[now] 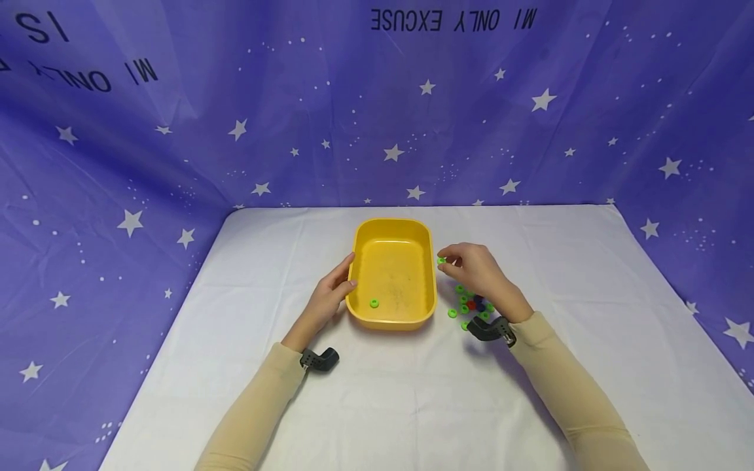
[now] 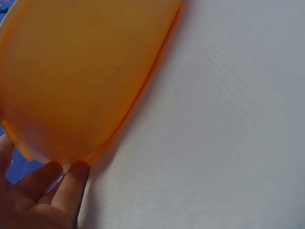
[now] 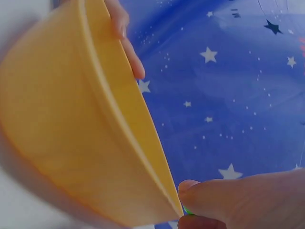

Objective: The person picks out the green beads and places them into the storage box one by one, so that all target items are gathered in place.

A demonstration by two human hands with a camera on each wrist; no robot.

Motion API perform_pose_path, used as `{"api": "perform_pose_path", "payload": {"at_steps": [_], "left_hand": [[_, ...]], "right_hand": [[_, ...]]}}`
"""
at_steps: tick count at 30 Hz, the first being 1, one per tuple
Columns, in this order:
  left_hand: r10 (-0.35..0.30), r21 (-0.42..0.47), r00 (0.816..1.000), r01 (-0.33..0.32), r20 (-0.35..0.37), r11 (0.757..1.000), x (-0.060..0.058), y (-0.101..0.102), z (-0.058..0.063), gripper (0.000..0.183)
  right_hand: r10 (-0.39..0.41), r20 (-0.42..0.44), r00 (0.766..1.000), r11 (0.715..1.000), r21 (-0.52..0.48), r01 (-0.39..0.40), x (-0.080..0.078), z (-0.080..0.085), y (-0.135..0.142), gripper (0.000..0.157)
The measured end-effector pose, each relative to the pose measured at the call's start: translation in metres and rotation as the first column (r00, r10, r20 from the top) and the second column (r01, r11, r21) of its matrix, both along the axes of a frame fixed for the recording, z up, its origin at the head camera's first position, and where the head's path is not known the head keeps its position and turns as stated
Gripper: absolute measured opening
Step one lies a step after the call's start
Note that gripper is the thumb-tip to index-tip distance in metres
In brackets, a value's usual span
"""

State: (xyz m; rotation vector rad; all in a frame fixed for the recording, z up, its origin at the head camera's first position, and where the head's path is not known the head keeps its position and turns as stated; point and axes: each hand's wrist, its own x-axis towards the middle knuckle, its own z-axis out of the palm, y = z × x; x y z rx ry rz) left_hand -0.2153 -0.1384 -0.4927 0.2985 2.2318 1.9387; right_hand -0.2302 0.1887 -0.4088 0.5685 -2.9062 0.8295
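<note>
A yellow plastic basin [image 1: 391, 320] stands on the white cloth, one small green ring [image 1: 374, 303] lying inside it. My left hand [image 1: 330, 294] holds the basin's left side, thumb over the rim and fingers along the outer wall. In the left wrist view, the fingertips [image 2: 78, 167] meet the orange-looking wall. Just right of the basin's right rim, my right hand [image 1: 474, 267] pinches another green ring [image 1: 442, 261] between thumb and fingers. The right wrist view shows only a sliver of that ring, by the thumb [image 3: 190, 187].
Below the right hand lies a loose cluster of green rings [image 1: 464, 309], with a red piece [image 1: 471, 305] and dark blue pieces [image 1: 480, 305] among them. The right forearm partly covers it. A purple star-printed curtain [image 1: 389, 118] hangs behind and beside the table [image 1: 389, 399].
</note>
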Motion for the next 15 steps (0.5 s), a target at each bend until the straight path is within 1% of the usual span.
{"api": "perform_pose_path", "payload": {"at_steps": [6, 15], "left_hand": [[-0.007, 0.002, 1.0, 0.007, -0.002, 1.0, 0.001, 0.001, 0.001, 0.063], [-0.001, -0.002, 1.0, 0.001, -0.005, 1.0, 0.001, 0.0, 0.002, 0.062]], "right_hand": [[0.036, 0.006, 0.999, 0.999, 0.003, -0.036, 0.0, 0.003, -0.015, 0.027], [0.113, -0.015, 0.994, 0.994, 0.014, -0.113, 0.0, 0.006, -0.04, 0.025]]}}
